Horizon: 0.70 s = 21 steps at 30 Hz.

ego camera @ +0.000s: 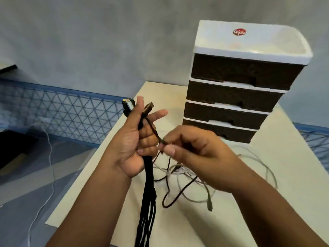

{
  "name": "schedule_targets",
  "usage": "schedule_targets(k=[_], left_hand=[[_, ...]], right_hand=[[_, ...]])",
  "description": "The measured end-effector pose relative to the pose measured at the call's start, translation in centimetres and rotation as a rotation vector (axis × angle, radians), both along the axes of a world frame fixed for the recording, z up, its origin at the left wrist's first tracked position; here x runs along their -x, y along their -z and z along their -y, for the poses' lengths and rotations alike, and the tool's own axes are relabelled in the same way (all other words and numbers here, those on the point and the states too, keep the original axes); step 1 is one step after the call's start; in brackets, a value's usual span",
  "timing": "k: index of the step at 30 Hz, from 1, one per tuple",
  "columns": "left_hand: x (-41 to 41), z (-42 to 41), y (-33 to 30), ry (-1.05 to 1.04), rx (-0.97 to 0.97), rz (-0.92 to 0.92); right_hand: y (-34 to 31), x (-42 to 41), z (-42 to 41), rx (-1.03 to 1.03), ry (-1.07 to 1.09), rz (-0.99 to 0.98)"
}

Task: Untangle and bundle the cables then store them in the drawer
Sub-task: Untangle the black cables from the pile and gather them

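- Head view, left grip (132, 139): wrapped round a bundle of black cables (147, 193), lower fingers curled tight on the strands, index finger stretched out above.
- Poking out above that grip: a silver plug (128, 104) behind the thumb and a brown plug (148, 107) beside the index finger.
- Hanging below the same grip: the black strands gathered straight, running off the bottom of the frame.
- Right grip (188, 147): pinched with thumb and forefinger on a thin dark cable (154, 130) that leads up to the brown plug, just beside the left knuckles.
- Under and beyond the right grip: a loose tangle of grey and dark cables (195, 180) sprawled on the pale counter (267, 184), one dark loop (175, 196) trailing toward the held bundle.
- Behind the right grip: a white drawer unit (243, 81) with four dark drawers, all looking closed.
- Step in hand, as judged: untangling, drawing one cable free and laying it alongside the gathered strands.
- Next move likely calls for sliding the pinch along the thin cable to pull its slack clear of the tangle without dragging the grey ones along.
- Bundling and storing not yet done; a drawer needs opening first.
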<state>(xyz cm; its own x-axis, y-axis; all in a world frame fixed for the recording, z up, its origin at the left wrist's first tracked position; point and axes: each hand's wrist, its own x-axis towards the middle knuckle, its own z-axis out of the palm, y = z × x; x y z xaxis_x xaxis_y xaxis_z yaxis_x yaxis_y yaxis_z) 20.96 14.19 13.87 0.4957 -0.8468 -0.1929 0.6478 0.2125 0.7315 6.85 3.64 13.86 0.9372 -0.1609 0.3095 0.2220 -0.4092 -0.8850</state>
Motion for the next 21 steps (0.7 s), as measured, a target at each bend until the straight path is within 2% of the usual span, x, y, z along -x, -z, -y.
schedule_targets(k=[2,6,8,11,15,21], left_hand=[[-0.5,-0.1,0.4,-0.060,-0.007,-0.006],[-0.9,-0.7,0.9,-0.090,-0.003,-0.016],[-1.1,-1.0,1.1,-0.105,0.008,-0.036],[-1.7,-1.6,1.0,-0.166,0.011,-0.042],[-2.7,-2.6,0.6,-0.250,0.019,-0.001],[-3.4,-3.7,0.3,-0.230,0.057,0.003]], right_hand=[[2.2,0.7,-1.1,0.070,-0.049,-0.131],[5.1,1.8,-1.0,-0.064,-0.081,-0.373],[5.9,2.0,-0.6,-0.007,-0.147,-0.490],[7.1,1.9,-0.8,0.094,-0.142,-0.555],[8.3,1.6,-2.1,-0.063,-0.134,-0.656],[10.0,0.3,-3.1,0.170,-0.043,-0.850]])
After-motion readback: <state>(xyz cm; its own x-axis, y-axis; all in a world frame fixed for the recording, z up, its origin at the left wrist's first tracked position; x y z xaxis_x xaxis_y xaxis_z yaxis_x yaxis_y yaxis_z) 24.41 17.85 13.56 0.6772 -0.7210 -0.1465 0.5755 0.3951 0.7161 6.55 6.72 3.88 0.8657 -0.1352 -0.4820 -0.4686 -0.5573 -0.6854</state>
